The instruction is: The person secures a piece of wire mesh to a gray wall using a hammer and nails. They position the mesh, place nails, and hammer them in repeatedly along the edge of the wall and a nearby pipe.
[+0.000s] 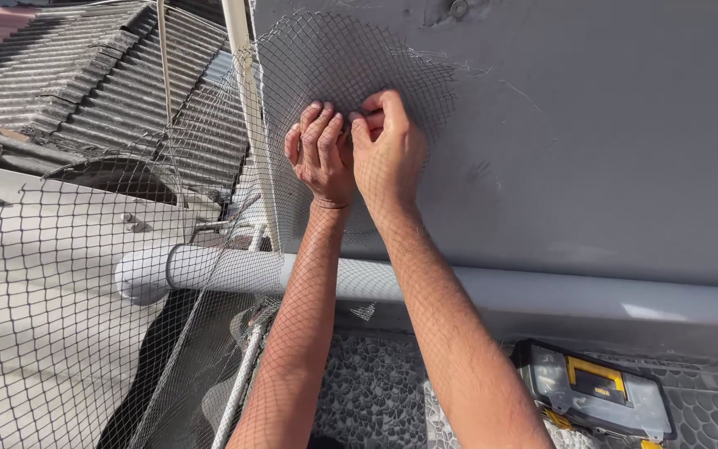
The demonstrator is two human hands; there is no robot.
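Both my hands are raised against a grey wall (592,141), pressed close together on a thin black mesh net (342,58). My left hand (320,150) has its fingers curled into the netting. Touching it on the right, my right hand (388,145) pinches the mesh with thumb and fingers. The net spreads over the wall above my hands and hangs down to the left across the roof view, also draping my forearms.
A white pipe (542,295) runs horizontally along the wall below my arms. A grey toolbox (592,391) with a yellow handle lies on the pebble-patterned floor at lower right. A white vertical pole (247,108) stands left of the wall; tiled roofs (85,75) lie beyond.
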